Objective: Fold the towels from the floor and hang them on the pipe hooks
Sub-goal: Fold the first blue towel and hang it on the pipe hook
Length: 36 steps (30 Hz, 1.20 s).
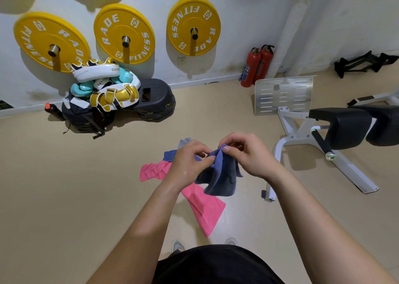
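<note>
Above the floor (86, 175), at waist height, a dark towel (222, 175) hangs bunched from both hands. The left hand (190, 160) and right hand (248, 154) are close together, and each pinches the towel's top edge between thumb and fingertips. The rest of the cloth droops in loose folds, clear of the ground.

Below it, a pink towel (205, 208) lies spread and twisted on the floor. A blue towel (169, 155) and a grey towel (184, 142) show partly behind the left hand.

The step in hand looks like finding the corners, so the fold itself has not begun and the task is at an early stage. Three towels wait on the floor.

The next move calls for sliding the pinches apart along the edge until the cloth hangs flat. The corners can then be brought together for a first fold.

A white wrapped pipe (289, 35) runs up the wall on the right. No hooks show on it, so the hanging spot cannot be told from here.
</note>
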Available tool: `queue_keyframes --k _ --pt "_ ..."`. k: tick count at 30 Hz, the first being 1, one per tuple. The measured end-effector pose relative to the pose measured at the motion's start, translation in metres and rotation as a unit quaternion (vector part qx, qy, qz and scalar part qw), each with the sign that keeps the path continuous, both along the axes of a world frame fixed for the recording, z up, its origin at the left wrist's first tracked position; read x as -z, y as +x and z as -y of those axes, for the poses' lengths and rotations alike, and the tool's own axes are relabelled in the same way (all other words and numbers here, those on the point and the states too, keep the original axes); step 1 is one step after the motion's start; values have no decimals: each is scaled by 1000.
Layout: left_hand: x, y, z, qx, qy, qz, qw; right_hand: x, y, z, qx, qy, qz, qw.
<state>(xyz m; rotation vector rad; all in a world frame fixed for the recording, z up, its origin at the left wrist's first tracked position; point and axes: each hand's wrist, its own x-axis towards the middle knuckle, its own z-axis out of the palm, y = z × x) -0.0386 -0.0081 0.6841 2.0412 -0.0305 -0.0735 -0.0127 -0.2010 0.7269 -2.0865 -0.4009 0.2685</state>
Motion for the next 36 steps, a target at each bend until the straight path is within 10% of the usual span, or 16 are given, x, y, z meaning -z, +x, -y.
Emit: queue_keyframes --k 27,36 --pt "65 1 -98 -114 172 -157 966 1 18 29 64 -83 32 994" --pt "69 3 -104 -234 80 -183 952 8 20 29 99 -66 3 993"
